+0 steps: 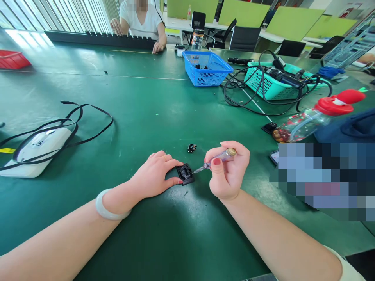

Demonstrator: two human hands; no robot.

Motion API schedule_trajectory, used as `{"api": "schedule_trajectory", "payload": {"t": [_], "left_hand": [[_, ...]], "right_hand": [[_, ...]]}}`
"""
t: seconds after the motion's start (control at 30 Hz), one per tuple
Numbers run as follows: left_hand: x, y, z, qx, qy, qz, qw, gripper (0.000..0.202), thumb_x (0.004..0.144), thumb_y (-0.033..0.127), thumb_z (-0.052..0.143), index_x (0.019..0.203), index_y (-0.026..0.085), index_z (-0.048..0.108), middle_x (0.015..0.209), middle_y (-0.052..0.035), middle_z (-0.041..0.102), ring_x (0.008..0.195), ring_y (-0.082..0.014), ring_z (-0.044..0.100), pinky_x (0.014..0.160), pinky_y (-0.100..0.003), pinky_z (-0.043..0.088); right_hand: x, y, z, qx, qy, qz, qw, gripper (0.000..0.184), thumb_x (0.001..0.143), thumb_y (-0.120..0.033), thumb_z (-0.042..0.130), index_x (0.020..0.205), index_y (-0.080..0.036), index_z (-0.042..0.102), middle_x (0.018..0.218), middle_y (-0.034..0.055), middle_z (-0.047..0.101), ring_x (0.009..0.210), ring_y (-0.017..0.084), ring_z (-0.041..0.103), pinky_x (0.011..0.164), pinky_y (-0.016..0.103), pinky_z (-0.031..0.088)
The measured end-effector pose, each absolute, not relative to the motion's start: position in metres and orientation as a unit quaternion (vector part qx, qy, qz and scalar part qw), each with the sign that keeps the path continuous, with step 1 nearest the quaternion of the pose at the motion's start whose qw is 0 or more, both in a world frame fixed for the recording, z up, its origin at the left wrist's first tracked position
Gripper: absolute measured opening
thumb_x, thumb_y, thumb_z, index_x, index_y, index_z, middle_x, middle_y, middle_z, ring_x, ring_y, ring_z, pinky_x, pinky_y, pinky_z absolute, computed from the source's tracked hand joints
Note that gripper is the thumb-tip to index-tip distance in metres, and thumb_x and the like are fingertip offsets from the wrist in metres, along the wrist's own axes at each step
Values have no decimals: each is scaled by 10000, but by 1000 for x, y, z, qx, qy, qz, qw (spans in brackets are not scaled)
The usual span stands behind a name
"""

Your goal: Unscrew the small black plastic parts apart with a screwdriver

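My left hand (155,173) steadies a small black square plastic part (185,174) on the green tabletop, its thumb and forefinger closed on the part's left side. The part has a rounded recess in its middle. In my right hand (230,169) is a slim pointed tool (224,155) with a clear handle and a gold-coloured end. Its narrow tip meets the right edge of the black part; whether it presses in cannot be made out. Just beyond lies a small black piece (191,148), apart from both hands.
A white box (43,146) with black cables lies left. Farther off stand a blue basket (207,74) and a teal basket (272,91) heaped with cables. A red-capped bottle (310,121) lies right. Across the green table (140,101) sits a person (142,21).
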State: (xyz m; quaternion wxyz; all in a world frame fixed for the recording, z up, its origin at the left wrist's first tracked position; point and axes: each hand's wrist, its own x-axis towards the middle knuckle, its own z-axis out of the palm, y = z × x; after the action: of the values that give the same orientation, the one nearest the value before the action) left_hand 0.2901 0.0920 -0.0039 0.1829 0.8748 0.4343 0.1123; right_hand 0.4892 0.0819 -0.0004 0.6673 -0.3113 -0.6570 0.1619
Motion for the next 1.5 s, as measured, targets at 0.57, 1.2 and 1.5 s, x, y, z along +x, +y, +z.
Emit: {"api": "schedule_trajectory", "payload": {"t": [0.57,1.2,1.5], "left_hand": [[290,86,-8,900,361,141,201,636,874,500,593,1431,297,363,1433,-100,515,1415,-309,351,1148,-573,323],[296,88,-4,895,383,151,169,458,920,437,534,1346,271,502,1097,-78,673,1154,-260,545,1051,-505,436],[295,84,-1,907,372,133,146,415,969,388,427,1366,289,495,1203,-69,657,1082,-225,592,1015,-458,478]], "right_hand": [[489,77,-4,-285,-684,174,649,220,881,-194,542,1059,-268,435,703,-57,470,457,86,433,425,247,386],[492,83,-1,-286,-777,190,528,118,895,-260,568,943,-255,460,675,-62,530,503,91,497,514,233,454],[495,94,-17,-341,-603,381,612,205,951,-424,518,903,-238,447,663,-70,520,445,61,433,417,191,385]]}}
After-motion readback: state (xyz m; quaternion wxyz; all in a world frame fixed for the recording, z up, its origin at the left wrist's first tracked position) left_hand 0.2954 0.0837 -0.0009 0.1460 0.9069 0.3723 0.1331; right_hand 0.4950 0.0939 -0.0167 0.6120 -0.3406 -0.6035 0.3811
